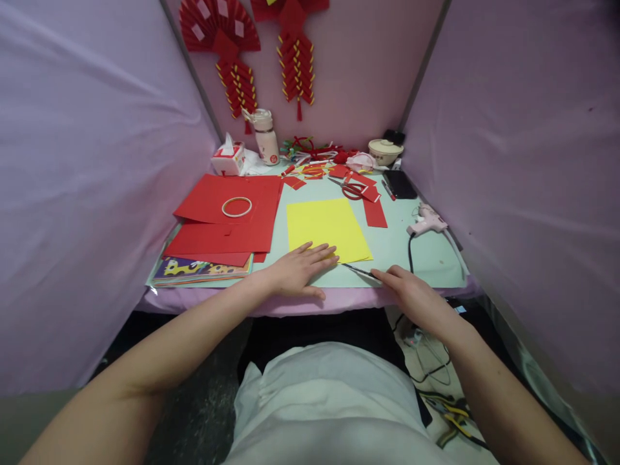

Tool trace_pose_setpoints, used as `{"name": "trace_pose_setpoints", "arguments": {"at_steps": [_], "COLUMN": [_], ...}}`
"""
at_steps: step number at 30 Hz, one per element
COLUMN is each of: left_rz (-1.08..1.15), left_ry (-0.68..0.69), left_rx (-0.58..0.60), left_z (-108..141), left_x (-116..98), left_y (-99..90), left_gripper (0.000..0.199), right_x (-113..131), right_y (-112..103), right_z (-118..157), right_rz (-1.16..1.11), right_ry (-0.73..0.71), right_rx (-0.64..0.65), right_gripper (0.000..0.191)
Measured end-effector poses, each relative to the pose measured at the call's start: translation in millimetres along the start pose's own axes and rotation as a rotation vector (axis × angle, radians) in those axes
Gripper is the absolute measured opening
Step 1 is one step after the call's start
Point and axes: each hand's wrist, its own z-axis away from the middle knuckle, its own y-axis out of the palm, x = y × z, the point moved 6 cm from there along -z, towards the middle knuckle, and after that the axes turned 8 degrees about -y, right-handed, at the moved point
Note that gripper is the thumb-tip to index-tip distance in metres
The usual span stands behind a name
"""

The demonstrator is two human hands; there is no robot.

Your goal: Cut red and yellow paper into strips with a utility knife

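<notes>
A sheet of yellow paper (329,223) lies on the pale green tabletop (387,248), with what looks like a second layer at its near right edge. My left hand (305,268) rests flat with fingers spread, its fingertips over the paper's near edge. In my right hand (411,294) is a slim, dark craft knife (359,270), its tip pointing left close to the paper's near edge. The fingers wrap round the handle and hide most of it.
Red sheets (213,242) with a pale ring (237,206) lie left, on a patterned pad (194,268). Behind are red-handled scissors (353,190), red scraps (375,212), a phone (400,185) and a bottle (266,139). A corded glue gun (429,221) sits right.
</notes>
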Motion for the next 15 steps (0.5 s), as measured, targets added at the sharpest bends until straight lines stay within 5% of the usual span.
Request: {"name": "trace_pose_setpoints", "arguments": {"at_steps": [15], "left_rz": [0.022], "left_ry": [-0.001], "left_rx": [-0.013], "left_z": [9.5], "left_x": [3.4], "left_y": [6.0], "left_gripper": [0.096], "right_x": [14.9], "right_y": [-0.8], "right_z": [-16.3], "right_rz": [0.022], "right_ry": [-0.034], "right_rx": [0.009], "right_gripper": [0.057]}}
